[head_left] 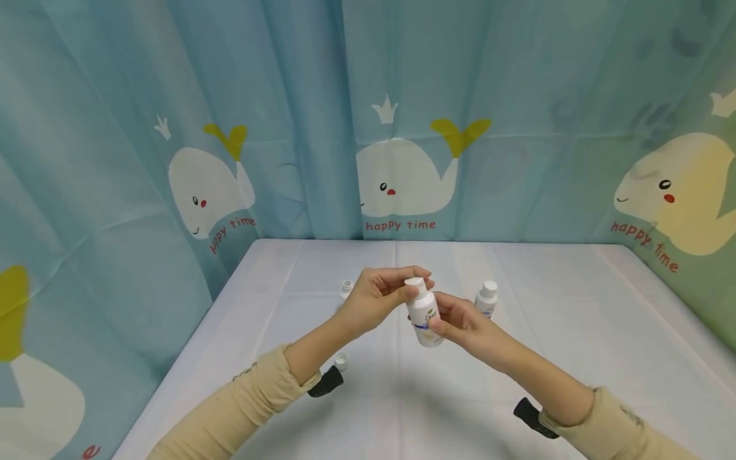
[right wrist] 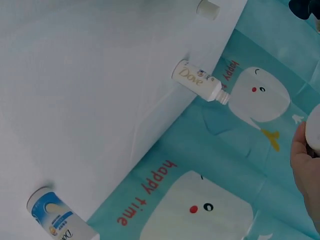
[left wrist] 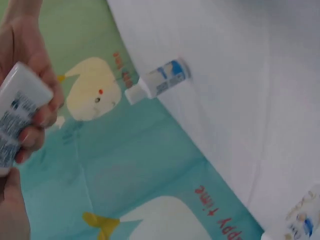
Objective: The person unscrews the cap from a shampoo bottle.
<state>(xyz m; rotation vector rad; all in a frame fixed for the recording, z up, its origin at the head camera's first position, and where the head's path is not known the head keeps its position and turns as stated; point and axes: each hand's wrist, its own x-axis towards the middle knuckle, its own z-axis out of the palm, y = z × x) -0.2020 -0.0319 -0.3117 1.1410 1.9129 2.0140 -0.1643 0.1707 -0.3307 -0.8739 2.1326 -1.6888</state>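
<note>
A white Dove bottle (head_left: 424, 322) is held above the table, tilted a little, its cap end up. My left hand (head_left: 370, 297) pinches its white cap (head_left: 415, 285) between thumb and fingers. My right hand (head_left: 468, 326) grips the bottle's body from the right, thumb across the front near the label. In the left wrist view the bottle (left wrist: 17, 117) shows small printed text at the left edge, with the right hand's fingers (left wrist: 37, 127) curled round it. Only the bottle's round white base (right wrist: 314, 131) and part of a hand (right wrist: 307, 175) appear in the right wrist view.
An uncapped Dove bottle (right wrist: 197, 82) stands on the white table behind my left hand. A loose white cap (head_left: 342, 361) lies nearer, by the left wrist's black strap (head_left: 326, 382). Another capped bottle (head_left: 487, 297) stands behind my right hand. A whale-print curtain (head_left: 310, 128) borders the table.
</note>
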